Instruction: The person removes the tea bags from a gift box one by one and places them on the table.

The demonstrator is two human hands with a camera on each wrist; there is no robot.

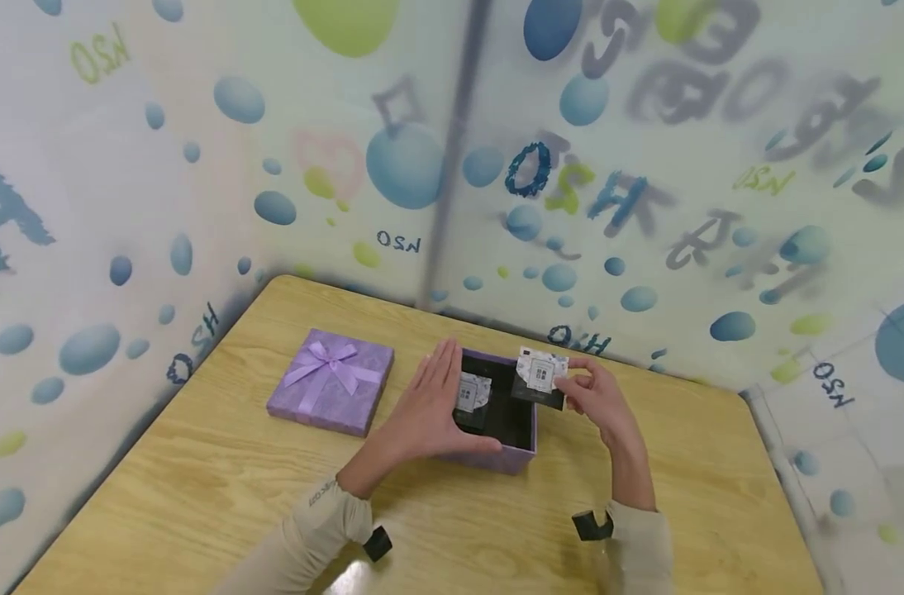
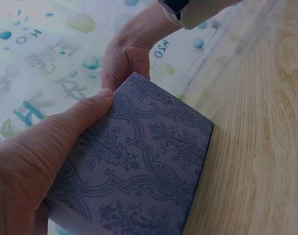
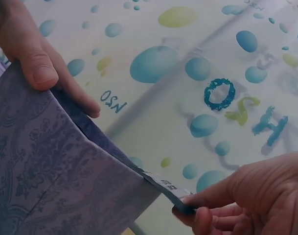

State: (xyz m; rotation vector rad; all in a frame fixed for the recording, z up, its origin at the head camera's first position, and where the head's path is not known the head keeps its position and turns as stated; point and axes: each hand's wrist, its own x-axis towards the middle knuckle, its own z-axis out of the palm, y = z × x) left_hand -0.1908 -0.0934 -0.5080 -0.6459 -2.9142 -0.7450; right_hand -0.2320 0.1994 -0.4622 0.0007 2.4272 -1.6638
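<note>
A lidless purple box [image 1: 489, 459] with a dark inside sits on the table; its wall has a damask pattern in the left wrist view. My left hand [image 1: 431, 409] lies along its left side, fingers straight, thumb stretched over the near rim [image 2: 94, 104]. My right hand [image 1: 599, 398] pinches the right edge of a flat, square black-and-white packet [image 1: 540, 376] between thumb and fingers. That packet overlaps the box's right rim in the head view and appears thin, edge-on, in the right wrist view. A similar packet [image 1: 473, 393] lies inside the box at the left, partly hidden by my left hand.
The purple lid [image 1: 340, 382] with a ribbon bow lies on the table left of the box. The wooden table [image 1: 199, 463] meets walls covered in bubble-print sheeting [image 1: 333, 207] at the back and left. Dark wrist cameras [image 1: 378, 544] sit at both cuffs.
</note>
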